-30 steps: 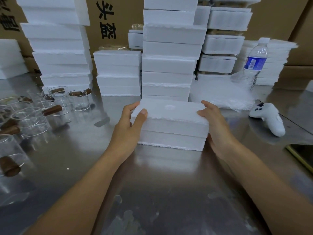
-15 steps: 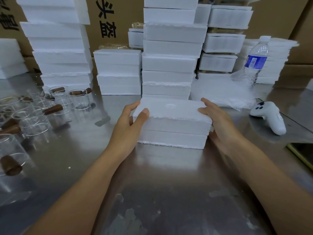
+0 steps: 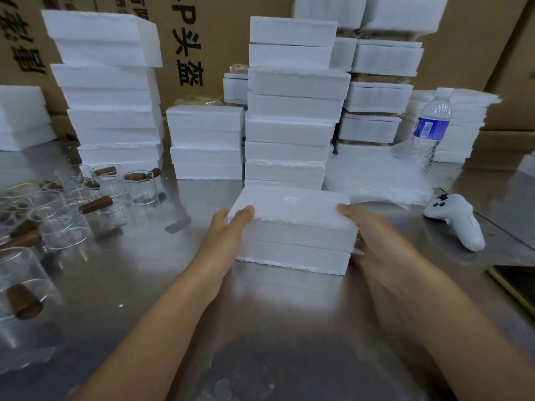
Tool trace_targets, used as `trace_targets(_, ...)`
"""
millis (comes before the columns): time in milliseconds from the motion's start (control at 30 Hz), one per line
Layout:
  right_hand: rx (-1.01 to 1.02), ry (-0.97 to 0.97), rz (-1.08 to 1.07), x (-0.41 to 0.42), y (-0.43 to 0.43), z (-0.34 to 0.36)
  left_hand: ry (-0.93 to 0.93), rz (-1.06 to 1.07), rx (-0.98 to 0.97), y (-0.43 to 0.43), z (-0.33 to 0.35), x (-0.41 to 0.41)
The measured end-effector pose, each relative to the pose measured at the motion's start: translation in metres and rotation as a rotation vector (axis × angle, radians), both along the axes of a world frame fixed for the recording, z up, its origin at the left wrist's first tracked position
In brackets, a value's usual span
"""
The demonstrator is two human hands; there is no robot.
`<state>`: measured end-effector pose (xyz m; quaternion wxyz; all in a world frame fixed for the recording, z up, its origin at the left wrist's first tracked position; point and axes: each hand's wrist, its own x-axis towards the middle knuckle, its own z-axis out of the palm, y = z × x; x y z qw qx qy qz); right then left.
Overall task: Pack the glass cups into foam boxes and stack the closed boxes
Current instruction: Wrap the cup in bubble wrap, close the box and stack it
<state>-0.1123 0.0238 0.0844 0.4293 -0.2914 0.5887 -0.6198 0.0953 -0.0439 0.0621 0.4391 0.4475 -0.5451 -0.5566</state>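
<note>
Foam box (image 3: 292, 235): closed, lid seated on its base; lies on the steel table (image 3: 275, 328) straight ahead of the person, between the two hands.
Long axis: runs left to right across the view, so each hand takes one short end.
Left hand (image 3: 228, 235): clamped on the left end, thumb over the lid's near edge, fingers along the end wall.
Right hand (image 3: 373, 241): clamped on the right end, thumb on the lid's corner, fingers against the end wall, their tips hidden.
Hands to each other: apart by the box's whole length; neither is clearly nearer.
Contact with table: the box appears to rest on it; a slight lift cannot be ruled out.
Tall stack (image 3: 289, 111): closed boxes directly behind the held box, rising well above it.
Low stack (image 3: 207, 143): two boxes, behind and to the left, on the left hand's side.
Judged step: box packed and shut; the coming move is probably a level two-handed lift away from the body onto a stack.
Glass cups (image 3: 139, 188): unpacked, at far left, well apart.
</note>
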Motion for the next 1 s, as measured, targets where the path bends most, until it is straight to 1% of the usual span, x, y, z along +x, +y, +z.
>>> trace_targets(67,0.010,-0.019,0.017,0.002,0.001,0.002,0.045,0.014,0.113,-0.002,0.004,0.001)
trace_targets(133,-0.002,-0.017,0.039,0.007,0.002,0.001,0.062,-0.001,0.157,0.000,0.008,0.002)
trace_targets(200,-0.015,0.044,0.076,0.012,0.003,-0.002,0.085,0.002,0.164,0.002,0.008,0.002)
trace_targets(300,-0.026,0.154,0.044,0.022,0.004,-0.003,0.134,0.036,0.137,0.004,0.007,0.003)
trace_targets(400,-0.109,0.267,0.054,0.034,0.008,-0.004,0.204,0.124,0.140,0.004,0.011,0.006)
trace_targets(500,-0.156,0.304,0.106,0.042,0.010,-0.006,0.280,0.119,0.169,0.003,0.014,0.013)
trace_targets(667,-0.211,0.157,0.149,0.042,0.009,0.002,0.326,0.088,0.156,0.007,0.018,0.015)
trace_targets(767,-0.223,0.119,0.105,0.038,0.006,0.014,0.401,0.063,0.081,0.011,0.019,0.012)
trace_targets(800,-0.240,0.120,0.091,0.035,0.004,0.021,0.465,0.023,0.060,0.011,0.020,0.013)
trace_targets(833,-0.262,0.109,0.072,0.032,0.002,0.031,0.578,-0.046,0.061,0.010,0.022,0.014)
trace_targets(900,-0.303,0.052,0.044,0.026,-0.002,0.056,0.858,-0.179,0.145,0.005,0.025,0.021)
trace_targets(933,-0.326,0.013,0.051,0.024,-0.005,0.071,0.943,-0.222,0.196,0.001,0.024,0.025)
trace_targets(1000,-0.386,-0.103,0.096,0.018,-0.010,0.103,0.957,-0.232,0.287,-0.005,0.021,0.028)
